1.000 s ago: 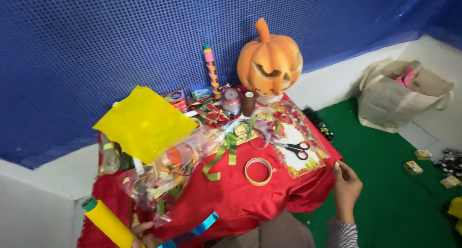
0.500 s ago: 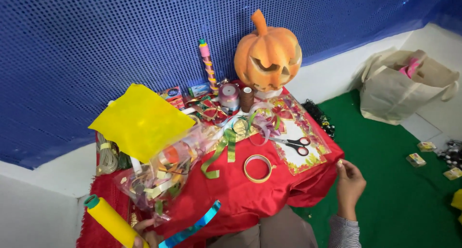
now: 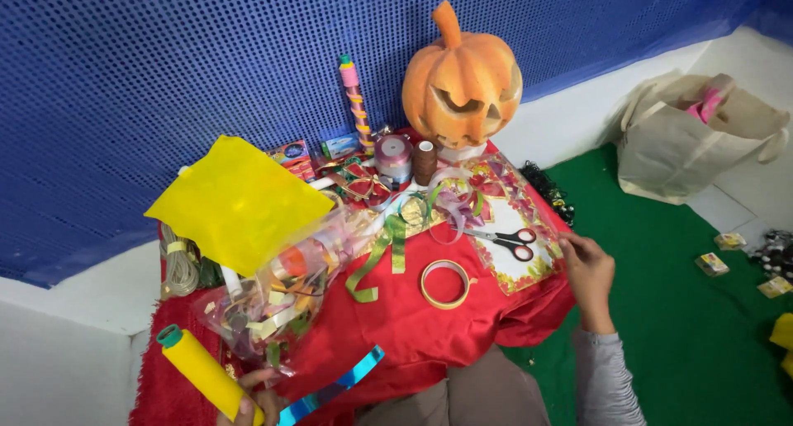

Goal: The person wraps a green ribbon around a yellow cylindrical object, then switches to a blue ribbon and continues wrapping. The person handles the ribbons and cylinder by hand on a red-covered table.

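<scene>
**Carefully: both hands working at the table edges**

Your left hand is clenching the yellow roll at the near corner. Your right hand is touching the patterned sheet beside the scissors; its grip I cannot tell. Tugging could be sliding the red cloth, toppling the pumpkin. Green floor is lying beyond.

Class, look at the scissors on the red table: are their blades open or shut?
Shut. The scissors lie flat on the patterned sheet, blades together in one thin line pointing left, black handles side by side near the right hand.
</scene>
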